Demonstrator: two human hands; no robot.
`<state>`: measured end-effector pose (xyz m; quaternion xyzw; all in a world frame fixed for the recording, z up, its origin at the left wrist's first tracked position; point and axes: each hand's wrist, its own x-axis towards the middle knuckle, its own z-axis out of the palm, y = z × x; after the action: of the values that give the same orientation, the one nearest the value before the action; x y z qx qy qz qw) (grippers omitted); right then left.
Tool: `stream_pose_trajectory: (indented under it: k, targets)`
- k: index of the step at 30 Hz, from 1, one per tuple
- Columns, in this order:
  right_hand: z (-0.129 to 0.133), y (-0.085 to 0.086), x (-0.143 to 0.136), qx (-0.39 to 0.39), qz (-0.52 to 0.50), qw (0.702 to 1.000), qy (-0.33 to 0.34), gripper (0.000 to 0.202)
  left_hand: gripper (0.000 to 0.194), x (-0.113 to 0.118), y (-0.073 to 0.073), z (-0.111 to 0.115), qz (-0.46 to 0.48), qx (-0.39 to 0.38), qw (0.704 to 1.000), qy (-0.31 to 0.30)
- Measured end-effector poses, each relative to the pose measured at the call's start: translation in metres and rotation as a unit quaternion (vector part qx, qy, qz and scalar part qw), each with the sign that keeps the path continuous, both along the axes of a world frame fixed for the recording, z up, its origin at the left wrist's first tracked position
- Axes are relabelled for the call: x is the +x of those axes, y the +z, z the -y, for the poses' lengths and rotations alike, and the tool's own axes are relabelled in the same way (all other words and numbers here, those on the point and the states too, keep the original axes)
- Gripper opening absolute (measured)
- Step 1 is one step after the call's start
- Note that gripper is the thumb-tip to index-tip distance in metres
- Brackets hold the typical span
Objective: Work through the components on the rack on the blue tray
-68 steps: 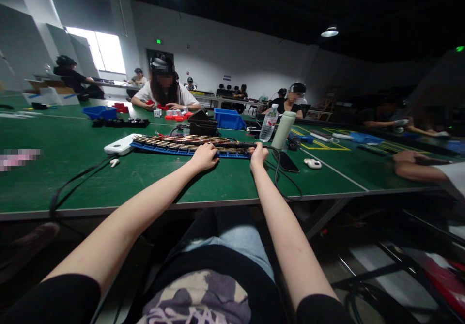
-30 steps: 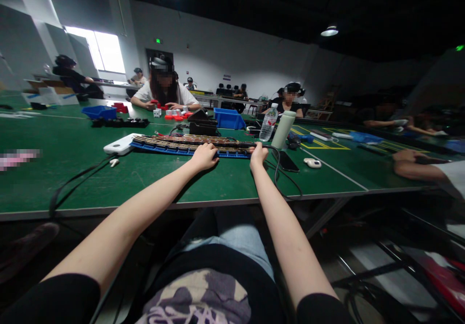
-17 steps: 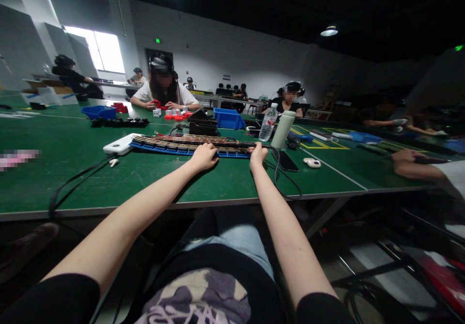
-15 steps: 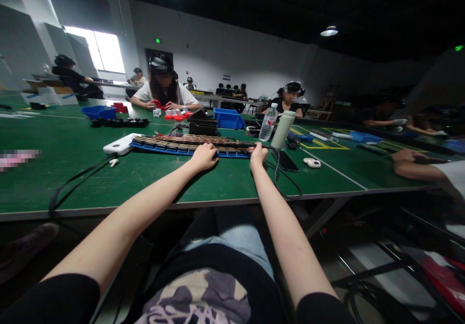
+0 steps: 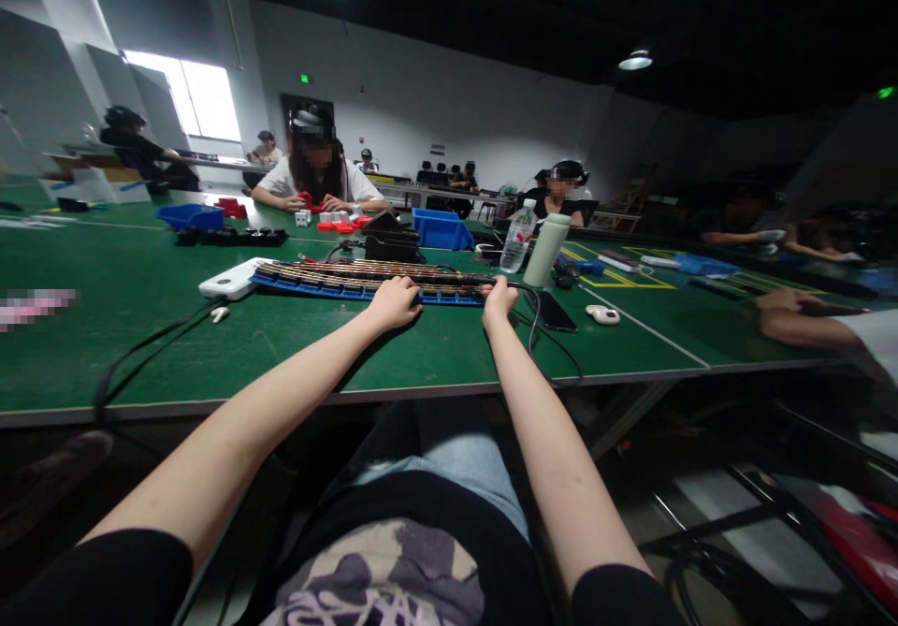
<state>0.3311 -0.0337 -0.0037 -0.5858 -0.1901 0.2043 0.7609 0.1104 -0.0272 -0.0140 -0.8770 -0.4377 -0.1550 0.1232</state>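
Nothing much has moved since the earlier frames: your hands sit where they were. From the head view, your left hand (image 5: 395,302) rests curled on the near edge of the tray (image 5: 365,282), a long blue rack of thin rods lying flat on the table (image 5: 140,327). Your right hand (image 5: 499,299) touches its right end by the black cable (image 5: 543,345); whether either grip pinches anything, you cannot tell. Judge the tray light but long and bendy, rods loose: hold both ends, level.
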Motion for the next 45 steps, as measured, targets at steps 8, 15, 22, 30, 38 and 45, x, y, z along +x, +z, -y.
stream_pose_trajectory:
  k: [8, 15, 22, 30, 38, 45]
  targets:
    - [0.0054, 0.0028, 0.0028, -0.007, -0.021, 0.997, -0.069, 0.044, 0.037, -0.0005, -0.0004, -0.0005, 0.002, -0.001, 1.000, -0.004]
    - [0.0043, 0.0023, 0.0011, -0.009, -0.014, 0.998, -0.054, 0.040, 0.037, -0.0008, -0.0030, -0.0039, 0.009, 0.005, 1.000, -0.011]
    - [0.0071, 0.0045, -0.0005, -0.010, -0.016, 0.999, -0.044, 0.041, 0.035, -0.0012, -0.0040, -0.0055, 0.008, 0.010, 1.000, -0.011]
    - [0.0078, 0.0044, -0.0007, -0.034, 0.000, 0.998, -0.045, 0.044, 0.037, -0.0003, -0.0024, -0.0029, 0.000, 0.003, 1.000, -0.002]
    - [0.0069, 0.0030, 0.0004, -0.032, -0.006, 0.999, -0.033, 0.045, 0.037, -0.0006, -0.0017, -0.0033, 0.001, -0.002, 1.000, -0.005]
    - [0.0052, 0.0015, 0.0004, -0.020, -0.001, 0.999, -0.031, 0.039, 0.035, -0.0010, -0.0016, -0.0031, 0.009, -0.001, 1.000, -0.006]
